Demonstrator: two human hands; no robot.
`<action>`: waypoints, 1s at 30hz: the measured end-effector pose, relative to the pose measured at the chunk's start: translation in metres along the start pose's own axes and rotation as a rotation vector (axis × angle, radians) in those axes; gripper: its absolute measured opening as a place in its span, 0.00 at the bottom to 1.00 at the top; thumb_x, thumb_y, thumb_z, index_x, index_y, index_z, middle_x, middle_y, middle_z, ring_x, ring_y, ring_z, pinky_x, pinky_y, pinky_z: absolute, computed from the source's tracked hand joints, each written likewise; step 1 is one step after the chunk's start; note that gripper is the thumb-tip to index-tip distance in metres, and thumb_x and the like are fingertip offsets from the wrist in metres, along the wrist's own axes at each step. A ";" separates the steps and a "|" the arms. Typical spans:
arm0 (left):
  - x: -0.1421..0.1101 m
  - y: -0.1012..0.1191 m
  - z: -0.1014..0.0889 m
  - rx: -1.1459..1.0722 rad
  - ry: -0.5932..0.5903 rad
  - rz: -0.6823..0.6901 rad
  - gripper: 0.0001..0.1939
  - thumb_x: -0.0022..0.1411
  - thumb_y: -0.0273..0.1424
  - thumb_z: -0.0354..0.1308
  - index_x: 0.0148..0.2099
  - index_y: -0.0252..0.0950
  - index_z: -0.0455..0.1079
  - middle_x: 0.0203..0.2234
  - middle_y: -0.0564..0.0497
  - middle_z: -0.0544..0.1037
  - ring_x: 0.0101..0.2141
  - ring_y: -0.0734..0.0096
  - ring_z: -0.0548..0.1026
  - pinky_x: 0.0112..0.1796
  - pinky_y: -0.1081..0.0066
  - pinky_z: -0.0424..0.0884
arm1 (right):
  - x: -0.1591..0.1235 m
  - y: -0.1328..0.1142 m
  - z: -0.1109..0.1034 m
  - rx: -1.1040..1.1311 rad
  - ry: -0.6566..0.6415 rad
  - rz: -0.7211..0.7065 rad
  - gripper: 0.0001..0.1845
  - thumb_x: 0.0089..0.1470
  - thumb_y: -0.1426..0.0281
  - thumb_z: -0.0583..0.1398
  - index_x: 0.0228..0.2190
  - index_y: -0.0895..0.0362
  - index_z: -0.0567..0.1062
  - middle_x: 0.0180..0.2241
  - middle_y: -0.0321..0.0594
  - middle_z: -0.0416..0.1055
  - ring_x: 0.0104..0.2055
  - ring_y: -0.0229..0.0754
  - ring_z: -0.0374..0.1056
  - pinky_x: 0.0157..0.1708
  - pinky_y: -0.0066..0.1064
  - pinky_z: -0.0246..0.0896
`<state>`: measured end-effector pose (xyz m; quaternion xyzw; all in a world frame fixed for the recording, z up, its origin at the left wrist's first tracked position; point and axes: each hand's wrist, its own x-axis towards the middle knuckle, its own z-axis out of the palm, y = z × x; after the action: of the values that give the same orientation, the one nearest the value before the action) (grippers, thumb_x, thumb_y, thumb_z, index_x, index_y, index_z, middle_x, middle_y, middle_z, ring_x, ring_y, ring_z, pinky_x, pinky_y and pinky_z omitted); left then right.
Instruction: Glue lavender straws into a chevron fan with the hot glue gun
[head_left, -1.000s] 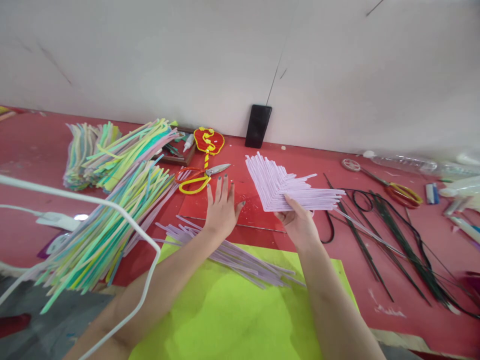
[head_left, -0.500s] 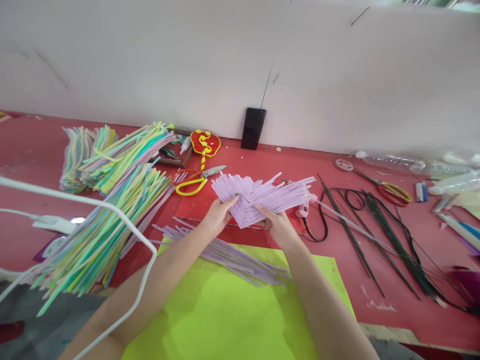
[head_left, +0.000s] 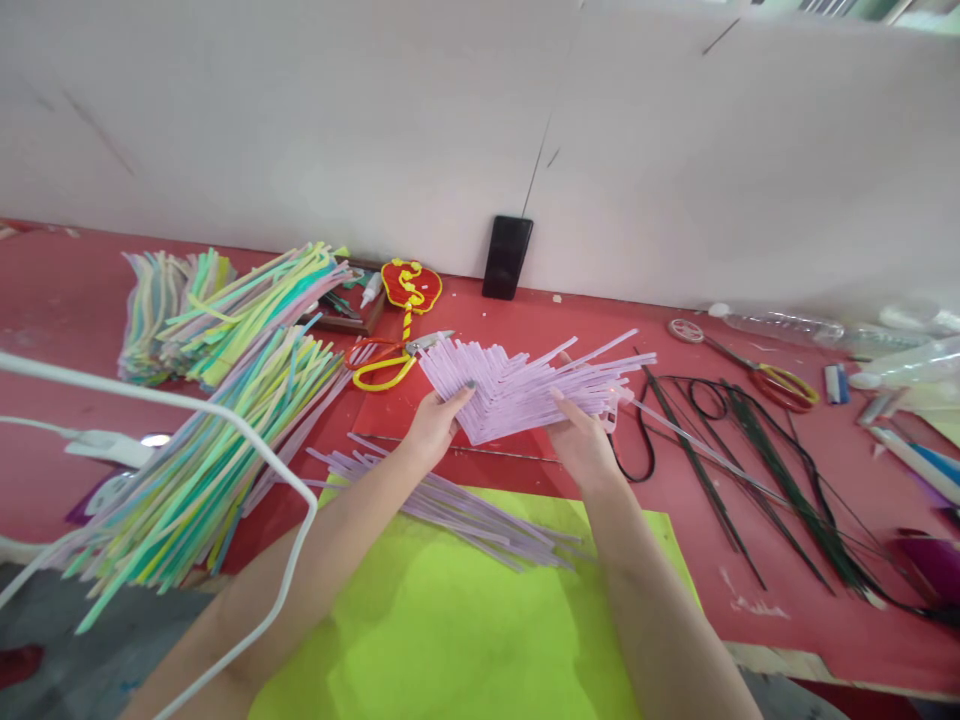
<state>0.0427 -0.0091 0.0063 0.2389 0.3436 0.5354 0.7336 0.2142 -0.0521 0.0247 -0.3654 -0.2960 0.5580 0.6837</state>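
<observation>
Between my two hands I hold a V-shaped row of lilac pipe cleaners [head_left: 491,385], lifted over the red table. My left hand [head_left: 437,425] pinches its left wing, thumb on top and fingers underneath. My right hand [head_left: 579,432] grips the right wing the same way, with a fingertip showing behind the far edge. The stems on the right side are longer and fan apart unevenly. Loose lilac pipe cleaners [head_left: 480,525] lie below my hands, across a bright yellow-green sheet [head_left: 465,620]. Scissors with red and yellow handles [head_left: 382,375] rest just past my left hand.
Piles of multicoloured pipe cleaners [head_left: 225,450] cover the left side. A white cable [head_left: 277,460] loops across the left foreground. A black phone [head_left: 508,258] leans on the wall. On the right lie dark green stems [head_left: 795,490], more scissors [head_left: 780,385] and plastic bottles [head_left: 787,325].
My right hand has slid outward to the right along the right wing, whose stems now spread wider. The V-shaped piece sits slightly higher; my left hand has barely moved.
</observation>
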 end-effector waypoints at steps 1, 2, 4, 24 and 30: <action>0.001 0.000 0.000 -0.012 0.009 0.008 0.16 0.40 0.29 0.72 0.34 0.31 0.75 0.31 0.47 0.82 0.41 0.58 0.78 0.50 0.59 0.70 | 0.002 0.001 -0.002 -0.002 0.017 -0.004 0.20 0.42 0.69 0.67 0.40 0.44 0.76 0.42 0.29 0.75 0.49 0.40 0.69 0.47 0.33 0.68; 0.001 0.000 -0.001 -0.022 0.016 0.013 0.16 0.40 0.29 0.73 0.34 0.31 0.75 0.31 0.47 0.82 0.41 0.58 0.79 0.50 0.59 0.70 | 0.004 0.002 -0.004 -0.002 0.035 -0.007 0.17 0.41 0.69 0.68 0.37 0.46 0.76 0.41 0.29 0.76 0.48 0.40 0.70 0.46 0.33 0.69; 0.003 0.000 -0.001 -0.034 0.025 0.017 0.17 0.39 0.29 0.73 0.34 0.31 0.75 0.30 0.47 0.82 0.39 0.59 0.79 0.50 0.59 0.70 | 0.008 0.005 -0.008 0.002 0.068 -0.013 0.12 0.40 0.69 0.68 0.32 0.48 0.77 0.38 0.30 0.77 0.45 0.39 0.71 0.43 0.32 0.70; 0.006 -0.015 -0.005 0.046 0.011 0.020 0.26 0.32 0.30 0.75 0.38 0.30 0.76 0.35 0.44 0.82 0.43 0.55 0.78 0.51 0.55 0.68 | 0.003 0.014 0.004 -0.024 0.038 -0.028 0.19 0.40 0.69 0.69 0.38 0.49 0.75 0.38 0.29 0.77 0.46 0.40 0.71 0.48 0.35 0.67; 0.000 -0.012 0.000 0.069 -0.027 0.012 0.27 0.33 0.30 0.75 0.39 0.30 0.76 0.36 0.44 0.81 0.44 0.54 0.77 0.53 0.54 0.66 | -0.003 0.023 0.012 -0.014 0.083 0.031 0.16 0.39 0.68 0.70 0.34 0.51 0.76 0.37 0.30 0.77 0.43 0.40 0.72 0.48 0.35 0.68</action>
<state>0.0497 -0.0131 -0.0023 0.2732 0.3504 0.5244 0.7264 0.1916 -0.0502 0.0119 -0.3975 -0.2658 0.5508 0.6841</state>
